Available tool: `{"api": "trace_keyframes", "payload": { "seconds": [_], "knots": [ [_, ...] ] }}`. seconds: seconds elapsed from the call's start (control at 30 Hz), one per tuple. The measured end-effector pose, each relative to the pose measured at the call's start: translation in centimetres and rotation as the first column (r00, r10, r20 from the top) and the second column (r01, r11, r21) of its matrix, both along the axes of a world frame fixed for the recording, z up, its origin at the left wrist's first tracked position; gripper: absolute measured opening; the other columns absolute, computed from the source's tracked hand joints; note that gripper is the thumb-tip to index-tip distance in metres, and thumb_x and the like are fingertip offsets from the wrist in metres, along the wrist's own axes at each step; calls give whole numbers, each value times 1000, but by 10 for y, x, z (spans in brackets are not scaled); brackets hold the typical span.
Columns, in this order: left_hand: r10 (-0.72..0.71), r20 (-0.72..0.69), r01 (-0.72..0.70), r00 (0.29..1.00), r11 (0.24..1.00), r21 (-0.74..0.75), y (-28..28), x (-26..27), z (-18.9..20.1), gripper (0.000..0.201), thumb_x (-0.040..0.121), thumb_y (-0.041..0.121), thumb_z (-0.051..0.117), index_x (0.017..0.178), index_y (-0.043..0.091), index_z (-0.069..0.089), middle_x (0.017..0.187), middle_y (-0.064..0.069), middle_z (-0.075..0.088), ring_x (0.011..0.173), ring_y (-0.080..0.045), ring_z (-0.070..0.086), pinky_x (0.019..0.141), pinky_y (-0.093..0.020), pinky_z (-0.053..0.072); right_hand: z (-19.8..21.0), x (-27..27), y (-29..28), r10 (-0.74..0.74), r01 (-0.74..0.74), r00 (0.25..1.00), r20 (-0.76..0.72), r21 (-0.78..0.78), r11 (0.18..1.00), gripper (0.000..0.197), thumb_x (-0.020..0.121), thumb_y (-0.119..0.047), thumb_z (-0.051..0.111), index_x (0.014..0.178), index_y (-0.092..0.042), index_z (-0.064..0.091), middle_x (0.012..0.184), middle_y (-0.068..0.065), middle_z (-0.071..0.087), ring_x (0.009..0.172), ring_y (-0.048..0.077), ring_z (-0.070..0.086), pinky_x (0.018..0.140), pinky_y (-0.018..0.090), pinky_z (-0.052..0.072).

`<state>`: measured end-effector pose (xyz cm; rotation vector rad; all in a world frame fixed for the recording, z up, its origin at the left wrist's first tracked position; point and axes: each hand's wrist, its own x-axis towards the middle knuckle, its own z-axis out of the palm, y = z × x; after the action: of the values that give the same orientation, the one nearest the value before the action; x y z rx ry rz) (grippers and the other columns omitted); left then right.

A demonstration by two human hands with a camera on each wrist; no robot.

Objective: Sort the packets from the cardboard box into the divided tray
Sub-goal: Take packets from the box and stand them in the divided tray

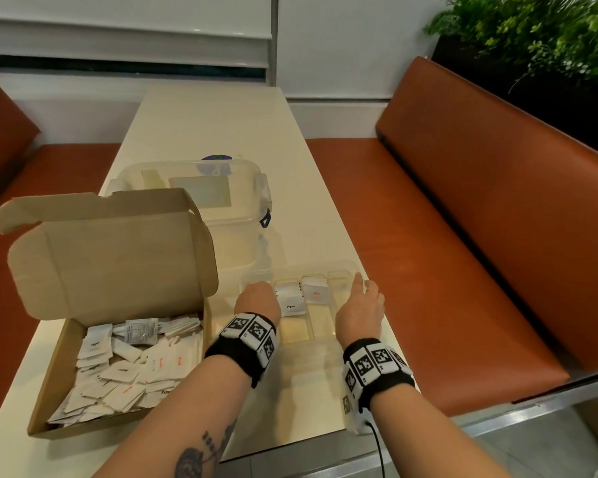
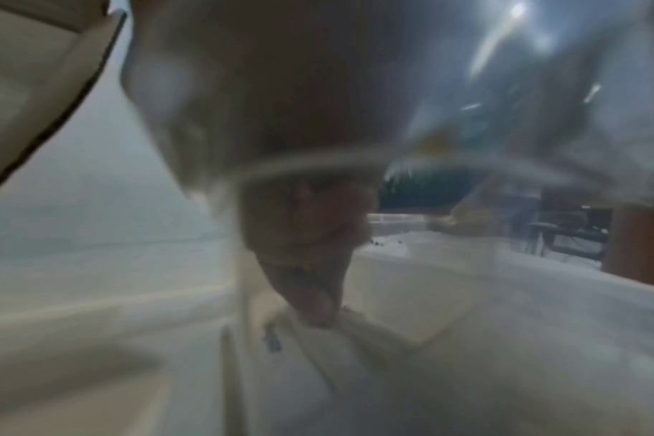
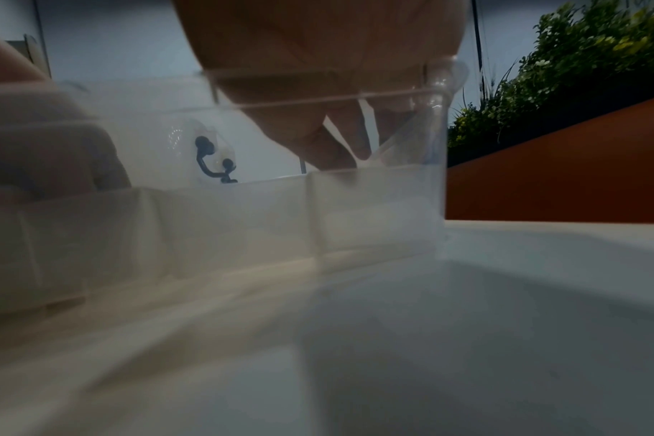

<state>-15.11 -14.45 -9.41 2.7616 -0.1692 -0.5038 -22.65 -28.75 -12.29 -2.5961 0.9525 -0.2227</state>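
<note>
Cardboard first, at the left of my head view: the box [image 1: 83, 339] lies open on the table [image 1: 204, 115], its lid flap up, and the packets [image 1: 128, 367] are heaped inside it, white, some lettered black and some red. Behind it stands a clear lidded tub [image 1: 221, 201], shut. Next along, my left hand [image 1: 258, 298] reaches over the left end of the tray [image 1: 346, 267], knuckles up; whether its fingers grip the tray wall or pinch the black-lettered packet [image 1: 290, 300] just beside them I cannot tell, for the left wrist view is blurred and shows only a fingertip against something pale. That packet lies in the second compartment from the left, and a red-lettered packet [image 1: 315, 289] lies in the third. Farthest right, my right hand [image 1: 361, 307] is on the tray's right end, its fingers [image 3: 340, 138] curled down over the rim into the last compartment, holding the wall. I judge the sorting barely begun: two packets placed, nearly all of them in the box. The step in hand looks like steadying or squaring the tray. The next move, as I read it, calls for the left hand to go to the box, pick a single packet, read its lettering, and drop it in the matching compartment.
</note>
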Motion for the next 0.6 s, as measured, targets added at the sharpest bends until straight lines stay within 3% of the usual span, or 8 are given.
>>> {"api": "trace_keyframes", "payload": {
  "seconds": [0.27, 0.4, 0.5, 0.6],
  "knots": [
    [5, -63, -8, 998, 999, -41, 2, -2, 10, 22, 91, 2, 45, 105, 2, 62, 114, -14, 63, 105, -29, 61, 78, -28, 46, 0, 1, 0, -9, 9, 1000, -10, -3, 1000, 74, 83, 7, 40, 150, -13, 18, 149, 11, 26, 129, 26, 29, 106, 36, 36],
    [34, -110, -53, 993, 983, -174, 9, -3, 18, 25, 90, 1, 46, 108, 0, 63, 115, -15, 63, 108, -29, 60, 86, -30, 48, 2, 1, 1, -11, 11, 1000, -14, 3, 1000, 74, 83, 7, 40, 150, -13, 17, 149, 10, 26, 129, 26, 29, 104, 37, 38],
    [123, -164, -177, 979, 907, -381, 23, 0, 27, 21, 89, -3, 49, 101, 3, 65, 107, -16, 66, 100, -29, 64, 90, -37, 53, 3, 1, 1, -8, 8, 1000, -24, -2, 1000, 73, 83, 6, 41, 150, -13, 18, 148, 11, 26, 128, 26, 30, 104, 37, 38],
    [220, -195, -291, 956, 801, -523, 47, 1, 41, 15, 90, -3, 51, 90, 5, 63, 95, -16, 67, 82, -25, 69, 81, -39, 58, 3, 0, 1, -12, 12, 999, -33, 0, 1000, 71, 84, 5, 42, 149, -12, 19, 148, 11, 27, 128, 27, 30, 105, 38, 37]
  ]
}}
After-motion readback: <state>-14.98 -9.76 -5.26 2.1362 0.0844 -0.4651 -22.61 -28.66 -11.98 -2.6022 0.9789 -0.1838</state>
